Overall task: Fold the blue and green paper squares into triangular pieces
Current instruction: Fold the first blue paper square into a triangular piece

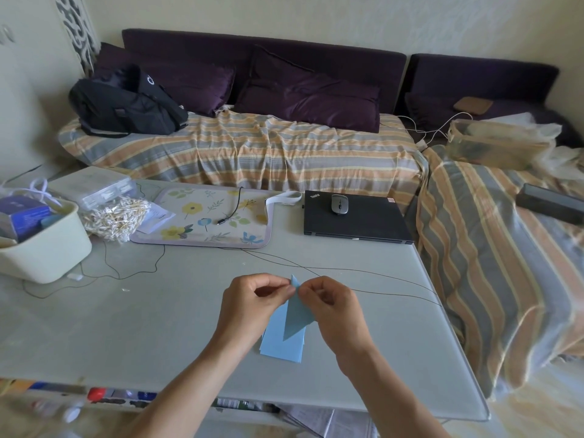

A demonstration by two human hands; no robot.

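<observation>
1. Bed (pixel 252 147) across the upper frame, striped cover, dark pillows, black bag (pixel 126 105) at upper left.
2. Desk (pixel 142 327) filling the lower middle; closed laptop (pixel 354 219) with a mouse (pixel 339 204) on it toward upper right of the desk, floral mat (pixel 208 216) and pale bin (pixel 47 248) at left.
3. Flat blue sheets (pixel 278 339) lying on the desk just below centre, directly under the hands.
4. Folded blue triangle (pixel 297 314) held above those sheets, long axis running from its tip at top down and slightly right.
5. Left hand (pixel 252 301) pinching the triangle's upper tip from the left, fingers curled.
6. Right hand (pixel 335 305) pinching the same tip from the right, fingers curled; both equally near, thumbs almost meeting at the point.
7. Probably creasing or aligning the tip; no green paper visible.
</observation>
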